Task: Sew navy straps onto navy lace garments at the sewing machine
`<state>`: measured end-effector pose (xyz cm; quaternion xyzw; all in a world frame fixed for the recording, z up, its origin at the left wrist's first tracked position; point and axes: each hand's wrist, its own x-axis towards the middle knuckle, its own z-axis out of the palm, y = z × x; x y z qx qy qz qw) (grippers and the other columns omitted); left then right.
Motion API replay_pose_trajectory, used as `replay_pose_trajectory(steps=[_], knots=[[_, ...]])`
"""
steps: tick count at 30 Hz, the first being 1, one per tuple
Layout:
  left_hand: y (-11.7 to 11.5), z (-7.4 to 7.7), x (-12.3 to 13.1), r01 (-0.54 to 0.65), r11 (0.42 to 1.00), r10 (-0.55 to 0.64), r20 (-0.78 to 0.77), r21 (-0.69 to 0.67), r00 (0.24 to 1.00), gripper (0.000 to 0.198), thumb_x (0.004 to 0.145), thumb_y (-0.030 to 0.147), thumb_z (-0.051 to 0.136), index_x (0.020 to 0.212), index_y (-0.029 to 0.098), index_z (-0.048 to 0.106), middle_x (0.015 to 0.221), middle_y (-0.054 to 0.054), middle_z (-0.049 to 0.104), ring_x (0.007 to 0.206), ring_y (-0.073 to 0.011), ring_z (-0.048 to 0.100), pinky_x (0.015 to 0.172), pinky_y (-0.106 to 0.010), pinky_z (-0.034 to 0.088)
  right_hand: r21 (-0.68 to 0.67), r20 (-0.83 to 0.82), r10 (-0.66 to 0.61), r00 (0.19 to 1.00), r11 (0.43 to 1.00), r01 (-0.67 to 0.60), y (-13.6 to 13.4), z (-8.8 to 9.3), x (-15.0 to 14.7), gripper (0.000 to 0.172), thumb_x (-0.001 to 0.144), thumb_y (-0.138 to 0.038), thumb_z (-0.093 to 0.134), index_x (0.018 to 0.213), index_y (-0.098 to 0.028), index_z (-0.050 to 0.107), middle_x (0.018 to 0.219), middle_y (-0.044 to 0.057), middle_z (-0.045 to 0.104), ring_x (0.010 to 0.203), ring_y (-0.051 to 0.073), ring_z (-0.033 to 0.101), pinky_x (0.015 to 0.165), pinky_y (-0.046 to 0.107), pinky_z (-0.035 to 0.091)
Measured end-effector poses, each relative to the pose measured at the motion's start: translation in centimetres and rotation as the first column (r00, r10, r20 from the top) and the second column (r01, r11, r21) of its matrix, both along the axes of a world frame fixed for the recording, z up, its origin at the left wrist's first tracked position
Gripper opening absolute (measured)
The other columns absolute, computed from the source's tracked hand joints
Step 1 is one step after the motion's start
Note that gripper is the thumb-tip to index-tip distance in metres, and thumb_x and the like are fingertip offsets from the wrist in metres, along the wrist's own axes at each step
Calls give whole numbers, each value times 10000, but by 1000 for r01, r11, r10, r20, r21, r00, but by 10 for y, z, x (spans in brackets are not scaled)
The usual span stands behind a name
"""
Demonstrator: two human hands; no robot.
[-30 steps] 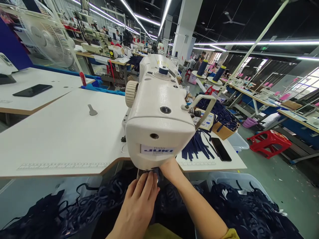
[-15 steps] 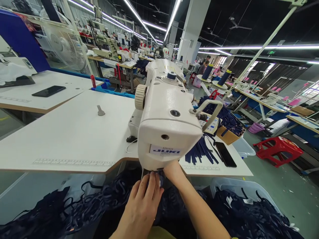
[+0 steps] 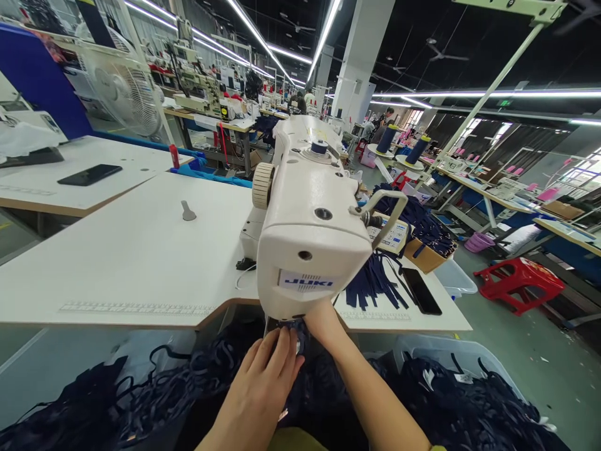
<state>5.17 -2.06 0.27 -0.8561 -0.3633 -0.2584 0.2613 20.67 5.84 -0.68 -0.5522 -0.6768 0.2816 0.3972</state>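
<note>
A white JUKI sewing machine (image 3: 312, 263) stands in front of me on a white table. My left hand (image 3: 270, 369) is just below its head, fingers bent and closed over a piece of navy fabric (image 3: 300, 335) with a small pale patch on it. From the right, my right hand (image 3: 323, 321) reaches in under the head beside that fabric. Its fingers are hidden behind the machine's front. More navy fabric hangs below my hands, dark and hard to tell apart.
Clear plastic bins of navy straps, a left bin (image 3: 42, 376) and a right bin (image 3: 469, 388), stand below the table (image 3: 141, 263). Navy strips (image 3: 375, 285), a phone (image 3: 421, 291) and a cardboard box (image 3: 429, 254) lie right. A metal piece (image 3: 188, 212) lies left.
The view has shifted slightly. My left hand stays on the navy fabric below the machine head, and a bit more of the fabric shows above its fingers. My right hand remains under the head.
</note>
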Motion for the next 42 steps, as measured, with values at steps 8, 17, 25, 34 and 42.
replay_pose_trajectory(steps=[8,17,25,34,42], knots=[[-1,-12,-1,25,1000,-26,-69,-19,997,262,929,182,455,1112,120,631,1130,-109,659,1043,-268,597,881,-404,488,26,-56,-19,998,999,21,-4,5,2,197,826,-200,564,965,-231,700,938,46,669,900,213,596,838,349,498],[-2,-10,-5,23,995,-39,-173,-98,984,331,931,232,458,1210,102,582,1228,-137,617,1110,-296,577,903,-421,515,33,-52,-60,997,998,61,-4,3,1,143,825,-217,531,857,-185,666,881,62,613,845,212,565,799,360,490],[3,-9,-3,31,994,-48,-160,-108,986,330,931,206,436,1216,127,584,1236,-133,614,1119,-303,580,907,-433,517,26,8,-82,997,996,82,0,-3,1,156,816,-179,530,881,-202,670,904,58,616,876,217,563,793,353,475],[7,-10,2,15,998,-19,-64,-68,998,319,948,254,437,1170,101,607,1147,-117,662,1060,-247,611,876,-368,523,17,23,-83,996,996,83,3,-14,1,157,824,-150,526,888,-214,653,901,52,608,873,217,568,763,335,480],[3,0,-6,79,997,-80,-86,-18,993,369,906,114,327,1093,152,643,1126,-115,665,1029,-288,617,846,-428,488,20,20,-67,998,998,67,-1,1,-1,147,843,-171,543,914,-233,655,973,42,620,934,209,580,809,324,484]])
